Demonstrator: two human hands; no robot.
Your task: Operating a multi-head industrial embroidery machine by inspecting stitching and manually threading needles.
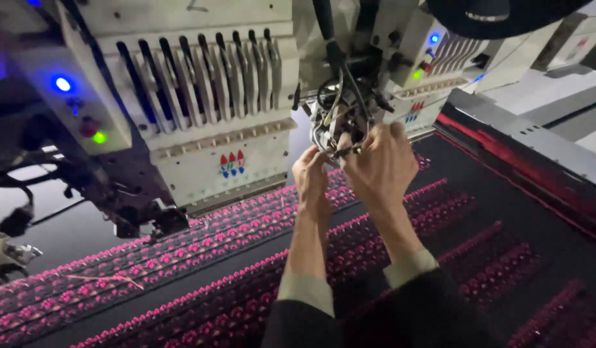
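Dim workshop, head view. Black fabric [504, 212] stretched flat across the embroidery machine bed, carrying diagonal rows of pink stitched motifs [214, 235]; many rows finished below and left of the hands, while bare black strips remain between rows and to the right.

Left hand [311, 177]: raised, fingers pinched shut on the wire-and-thread cluster [340, 122] that hangs directly above both hands.

Right hand [380, 164]: just beside the left, fingers curled closed on the same cluster from the right; which strand each grip holds cannot be told.

White embroidery head [214, 96]: up and left of the hands, with dark slotted levers; blue and green lamps lit on its side panel [79, 109].

Second head [433, 71]: up and right of the hands.

Judged state: stitching partly done, cluster work in progress.
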